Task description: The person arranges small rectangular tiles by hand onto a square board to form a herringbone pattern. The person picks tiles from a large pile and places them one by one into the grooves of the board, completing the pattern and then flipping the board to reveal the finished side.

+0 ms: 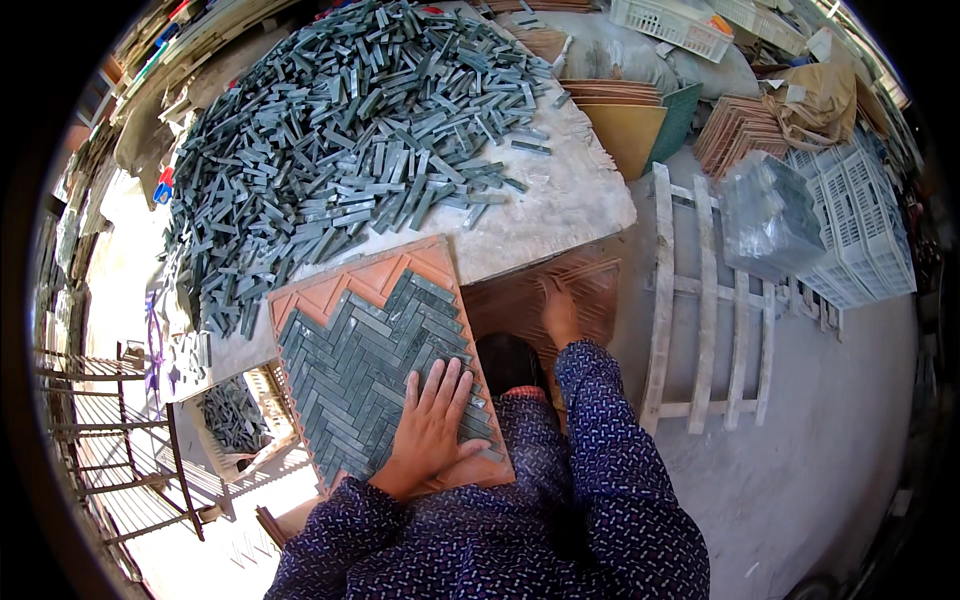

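Observation:
My left hand (433,423) lies flat with fingers stretched out on dark green stone strips (375,345) set in a herringbone pattern. The strips fill most of an orange grooved tray (440,262), whose zigzag far edge shows bare. This tray rests at the table's near edge, tilted toward me. To the right and lower, my right hand (562,318) grips a reddish-brown grooved board (590,285) beside the table. Its fingers are bent against the board and partly hidden. Beyond the tray, a large heap of loose green strips (350,120) covers much of the pale tabletop (540,210).
A white basket (275,400) with more strips stands low at left, near a metal rack (120,430). On the right are a wooden pallet (705,300), a plastic-wrapped stack (770,215), white crates (860,220), leaning boards (625,130) and stacked orange trays (740,135).

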Demonstrator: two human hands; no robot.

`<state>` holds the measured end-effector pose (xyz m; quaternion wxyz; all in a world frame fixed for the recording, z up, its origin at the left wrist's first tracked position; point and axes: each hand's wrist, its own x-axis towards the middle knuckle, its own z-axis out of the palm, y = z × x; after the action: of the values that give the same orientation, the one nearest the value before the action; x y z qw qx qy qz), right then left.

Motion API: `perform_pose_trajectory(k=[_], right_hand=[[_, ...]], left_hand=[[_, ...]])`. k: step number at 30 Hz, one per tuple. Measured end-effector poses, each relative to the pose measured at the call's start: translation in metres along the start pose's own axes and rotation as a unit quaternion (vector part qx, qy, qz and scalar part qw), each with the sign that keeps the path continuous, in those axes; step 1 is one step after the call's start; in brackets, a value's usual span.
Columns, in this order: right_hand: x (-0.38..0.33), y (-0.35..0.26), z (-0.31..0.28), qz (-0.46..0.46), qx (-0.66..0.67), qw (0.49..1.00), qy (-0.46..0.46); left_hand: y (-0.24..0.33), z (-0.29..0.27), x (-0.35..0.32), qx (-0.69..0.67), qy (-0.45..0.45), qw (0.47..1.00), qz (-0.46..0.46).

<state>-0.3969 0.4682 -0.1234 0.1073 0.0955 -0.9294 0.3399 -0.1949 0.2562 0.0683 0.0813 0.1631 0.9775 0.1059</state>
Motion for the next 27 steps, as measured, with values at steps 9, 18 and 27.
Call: perform_pose_trajectory(k=[9,18,27], right_hand=[[-0.017,0.004,0.020,0.020,-0.008,0.995,-0.099],[-0.016,-0.003,0.009,-0.104,-0.224,0.958,-0.144],[0.002,0.014,-0.015,-0.159,-0.334,0.883,-0.288]], left_hand=[[-0.001,0.005,-0.003,0.021,-0.005,1.000,-0.006],[-0.001,0.004,-0.003,0.011,0.004,1.000,-0.009],[-0.005,0.006,-0.003,0.004,0.029,1.000,0.007]])
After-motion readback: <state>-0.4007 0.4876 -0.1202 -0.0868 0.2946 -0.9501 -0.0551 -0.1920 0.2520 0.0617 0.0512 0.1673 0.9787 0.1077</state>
